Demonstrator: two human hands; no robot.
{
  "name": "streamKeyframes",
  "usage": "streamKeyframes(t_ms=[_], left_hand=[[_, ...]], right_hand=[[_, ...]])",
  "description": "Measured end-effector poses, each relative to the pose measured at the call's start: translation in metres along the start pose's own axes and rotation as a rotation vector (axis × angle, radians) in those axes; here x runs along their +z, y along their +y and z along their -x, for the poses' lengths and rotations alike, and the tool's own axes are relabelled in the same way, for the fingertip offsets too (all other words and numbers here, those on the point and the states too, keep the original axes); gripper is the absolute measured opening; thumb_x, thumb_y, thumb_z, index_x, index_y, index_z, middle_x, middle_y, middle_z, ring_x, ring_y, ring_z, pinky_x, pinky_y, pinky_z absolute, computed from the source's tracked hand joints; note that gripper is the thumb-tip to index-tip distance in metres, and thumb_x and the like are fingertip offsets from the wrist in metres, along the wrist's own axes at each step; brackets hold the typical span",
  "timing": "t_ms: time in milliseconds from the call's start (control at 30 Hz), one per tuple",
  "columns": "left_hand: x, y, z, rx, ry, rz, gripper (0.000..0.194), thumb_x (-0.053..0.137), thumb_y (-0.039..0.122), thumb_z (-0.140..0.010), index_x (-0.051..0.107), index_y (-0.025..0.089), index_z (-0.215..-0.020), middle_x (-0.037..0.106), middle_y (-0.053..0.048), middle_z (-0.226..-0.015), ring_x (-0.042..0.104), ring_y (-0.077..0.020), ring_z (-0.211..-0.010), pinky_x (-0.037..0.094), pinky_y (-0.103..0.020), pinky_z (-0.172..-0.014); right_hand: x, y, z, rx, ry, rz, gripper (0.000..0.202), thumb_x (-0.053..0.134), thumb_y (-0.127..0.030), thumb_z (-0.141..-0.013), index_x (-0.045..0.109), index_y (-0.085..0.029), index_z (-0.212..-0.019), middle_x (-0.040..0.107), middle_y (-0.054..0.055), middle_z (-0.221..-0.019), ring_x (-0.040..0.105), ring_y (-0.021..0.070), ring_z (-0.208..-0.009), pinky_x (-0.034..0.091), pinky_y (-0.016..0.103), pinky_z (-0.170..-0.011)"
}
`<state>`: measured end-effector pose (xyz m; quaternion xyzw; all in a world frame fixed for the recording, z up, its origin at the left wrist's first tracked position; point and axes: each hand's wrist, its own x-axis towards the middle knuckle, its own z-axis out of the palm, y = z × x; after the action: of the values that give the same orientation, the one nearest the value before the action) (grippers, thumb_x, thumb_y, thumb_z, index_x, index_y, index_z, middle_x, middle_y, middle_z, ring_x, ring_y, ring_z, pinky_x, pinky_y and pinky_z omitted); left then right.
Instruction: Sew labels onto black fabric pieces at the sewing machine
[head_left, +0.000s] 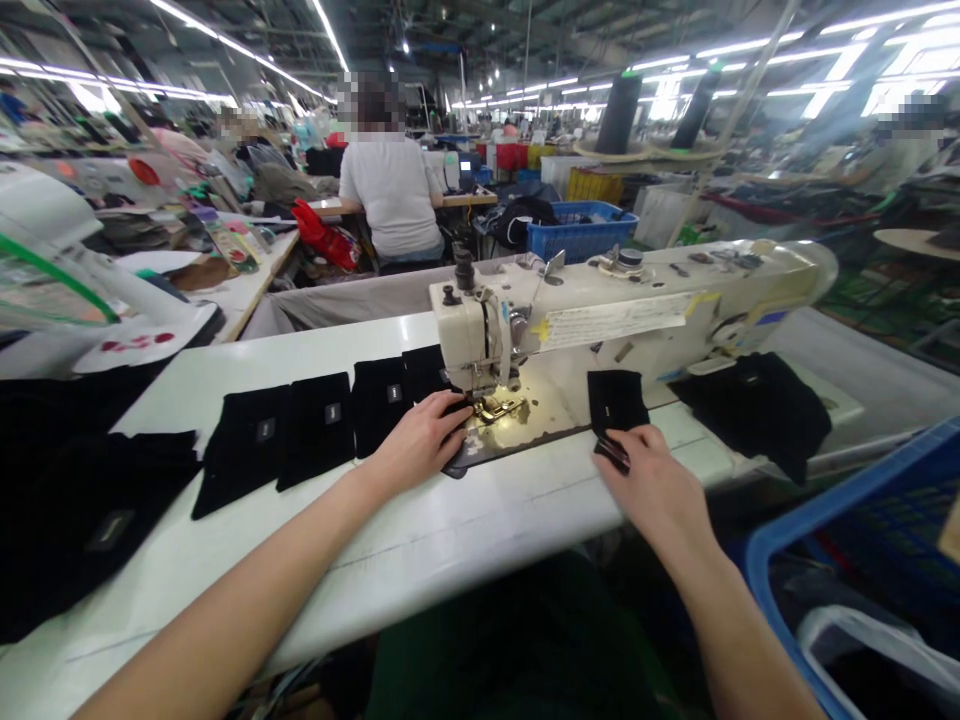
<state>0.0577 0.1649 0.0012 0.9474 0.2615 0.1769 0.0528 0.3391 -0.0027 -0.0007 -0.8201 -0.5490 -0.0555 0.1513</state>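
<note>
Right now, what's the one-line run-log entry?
left hand: beside presser foot | right hand: pinching small dark item | labelled black panels: row on tabletop

No text is legible on the labels (333,413) or paper strip (615,322)

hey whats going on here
Someone is working at a sewing machine. Their left hand is on black cloth beneath the machine's head. Their right hand pinches a small dark item by the near edge of another black piece. Labelled black pieces lie in a row on the left.
</note>
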Motion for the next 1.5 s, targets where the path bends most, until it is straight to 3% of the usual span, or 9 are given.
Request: streamKeyframes(t_ms=[300,533,733,867,967,1133,1267,1367,1500], left_hand=[[-0.012,-0.017,0.029,-0.069,-0.012,0.009,0.037,0.049,0.028,-0.099,0.065,0.017,-0.130,0.057,-0.017,-0.140,0.050,-0.0320,-0.135,0.045,-0.053,-0.111],[-0.042,-0.034,0.076,-0.138,-0.056,-0.035,0.036,0.048,0.029,-0.098,0.066,0.017,-0.128,0.057,-0.015,-0.140,0.050,-0.0315,-0.134,0.045,-0.054,-0.110],[-0.035,0.039,0.049,-0.411,0.109,0.328,0.032,0.053,0.038,-0.095,0.074,0.014,-0.098,0.070,-0.016,-0.108,0.066,-0.0299,-0.104,0.052,-0.051,-0.096],[-0.018,0.103,0.030,-0.772,-0.105,1.357,0.048,0.055,0.061,-0.090,0.067,0.016,-0.102,0.071,-0.009,-0.088,0.069,-0.0216,-0.078,0.056,-0.035,-0.072],[-0.010,0.116,0.027,-0.909,0.015,1.561,0.039,0.078,0.046,-0.074,0.065,0.016,-0.094,0.070,-0.004,-0.083,0.066,-0.0169,-0.074,0.052,-0.029,-0.073],[-0.026,0.098,0.034,-0.746,-0.368,1.468,0.026,0.080,0.031,-0.069,0.069,0.018,-0.088,0.069,0.002,-0.080,0.061,-0.0150,-0.074,0.048,-0.027,-0.074],[-0.041,0.094,0.038,-0.491,-0.674,1.301,0.020,0.074,0.032,-0.078,0.072,0.019,-0.093,0.070,0.002,-0.084,0.061,-0.0155,-0.077,0.048,-0.026,-0.073],[-0.044,0.088,0.040,-0.490,-0.678,1.288,0.025,0.075,0.034,-0.079,0.073,0.019,-0.098,0.072,0.001,-0.088,0.062,-0.0152,-0.078,0.049,-0.026,-0.073],[-0.042,0.063,0.045,-0.703,-0.345,1.303,0.030,0.082,0.038,-0.072,0.074,0.017,-0.091,0.073,-0.002,-0.089,0.065,-0.0158,-0.080,0.050,-0.028,-0.077]], right_hand=[[0.006,0.015,-0.001,-0.099,0.180,-0.119,0.025,0.048,-0.031,-0.093,0.071,-0.022,-0.096,0.070,0.007,-0.103,0.064,0.0182,-0.073,0.042,0.030,-0.057],[0.013,0.008,-0.001,-0.038,-0.007,-0.037,0.029,0.046,-0.038,-0.095,0.068,-0.020,-0.098,0.070,0.009,-0.097,0.067,0.0243,-0.075,0.044,0.034,-0.057],[0.000,-0.038,0.026,-0.005,0.092,-0.457,0.031,0.053,-0.050,-0.093,0.067,-0.022,-0.095,0.074,0.007,-0.083,0.070,0.0233,-0.071,0.051,0.032,-0.062],[-0.007,-0.076,0.059,-0.352,0.019,-0.665,0.020,0.054,-0.038,-0.095,0.068,-0.023,-0.096,0.073,0.004,-0.079,0.069,0.0187,-0.065,0.051,0.028,-0.061],[-0.016,-0.088,0.067,-0.606,-0.092,-0.776,0.014,0.059,-0.032,-0.095,0.069,-0.023,-0.093,0.070,0.002,-0.075,0.066,0.0160,-0.062,0.049,0.026,-0.057],[-0.034,-0.075,0.036,-0.313,0.079,-0.831,0.020,0.059,-0.038,-0.094,0.071,-0.023,-0.099,0.071,0.008,-0.099,0.067,0.0193,-0.082,0.053,0.029,-0.068],[-0.035,-0.069,0.005,-0.231,-0.294,-0.861,0.035,0.066,-0.049,-0.085,0.072,-0.023,-0.108,0.071,0.007,-0.109,0.067,0.0221,-0.094,0.053,0.032,-0.076],[-0.029,-0.066,-0.006,-0.153,-0.569,-1.006,0.031,0.067,-0.049,-0.081,0.072,-0.019,-0.086,0.071,0.002,-0.079,0.064,0.0188,-0.073,0.050,0.030,-0.069],[-0.018,-0.053,-0.006,0.108,-0.325,-1.033,0.034,0.071,-0.051,-0.076,0.072,-0.017,-0.080,0.069,0.002,-0.074,0.060,0.0180,-0.069,0.047,0.030,-0.067]])
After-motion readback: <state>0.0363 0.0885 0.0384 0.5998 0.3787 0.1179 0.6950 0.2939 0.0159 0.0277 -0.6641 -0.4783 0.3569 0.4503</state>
